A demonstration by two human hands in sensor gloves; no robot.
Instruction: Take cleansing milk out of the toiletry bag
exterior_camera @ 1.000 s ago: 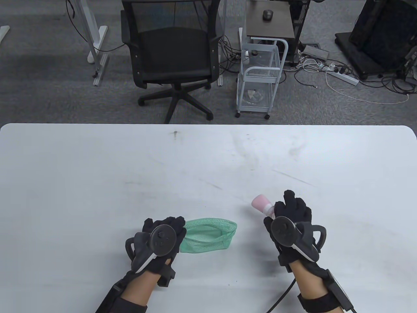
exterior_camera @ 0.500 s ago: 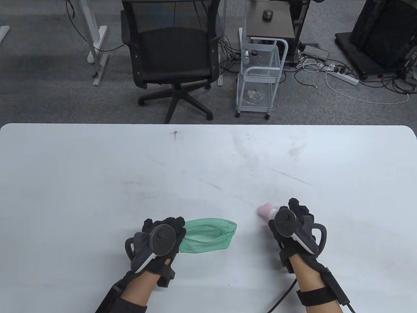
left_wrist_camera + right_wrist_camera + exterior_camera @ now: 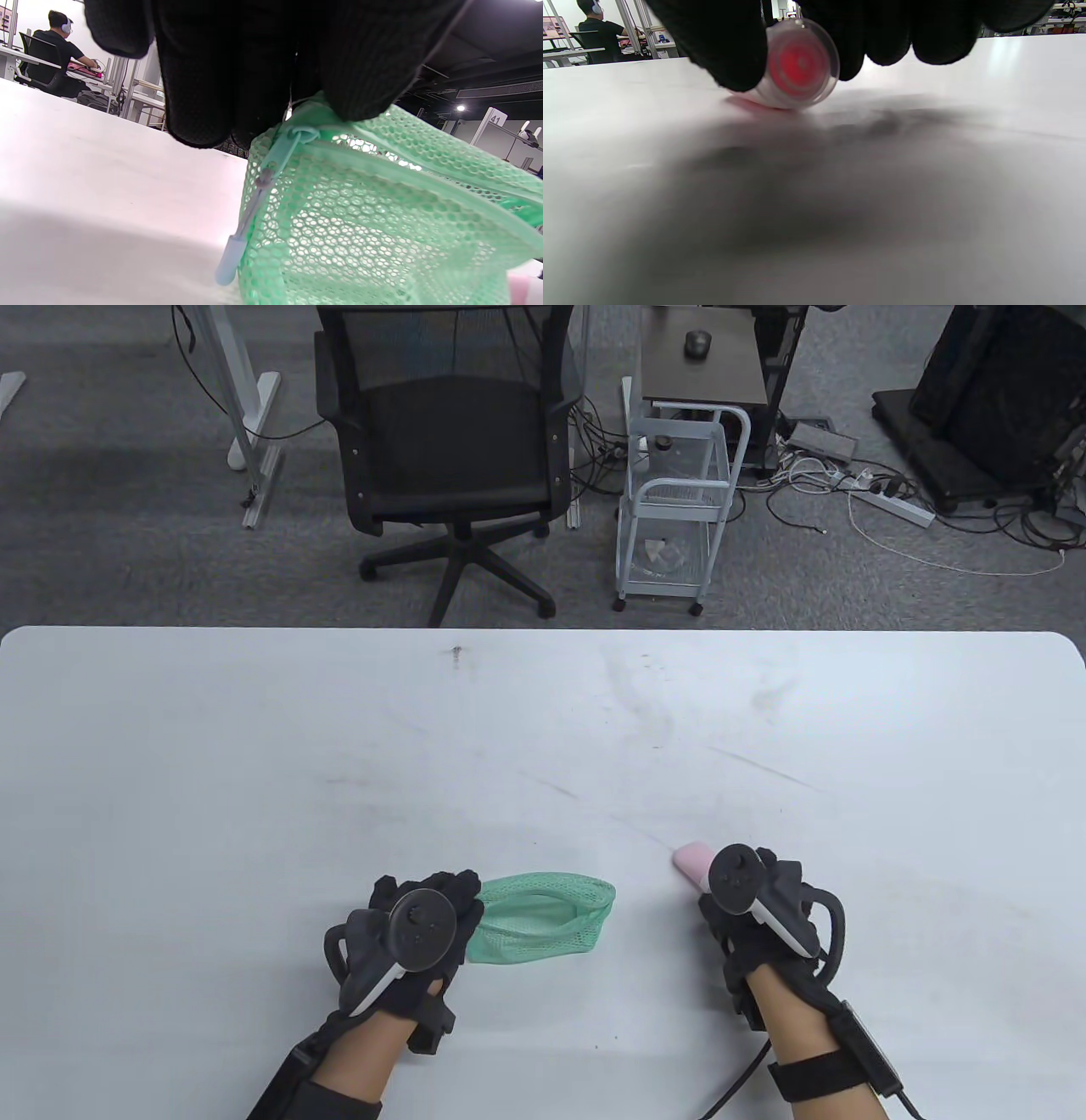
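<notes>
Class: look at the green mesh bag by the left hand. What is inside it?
Through the open mouth of the mesh bag and its netting only mesh shows; no item is visible. The end under the left hand is covered. The pink bottle lies outside, in the right hand.

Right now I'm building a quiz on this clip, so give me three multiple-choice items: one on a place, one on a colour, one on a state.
1. Where is the cleansing milk bottle?
A. inside the bag
B. right of the bag, at the right hand
C. on the chair

2. What colour is the mesh toiletry bag?
A. green
B. black
C. yellow

3. What is the left hand doing?
A. resting flat, away from the bag
B. lifting the bottle
C. holding the bag's edge by the zipper

Answers:
1 B: the table view shows the bottle outside the bag, low over the table in the grip of the right hand.
2 A: green netting fills the left wrist view.
3 C: gloved fingers pinch the rim there.
</notes>
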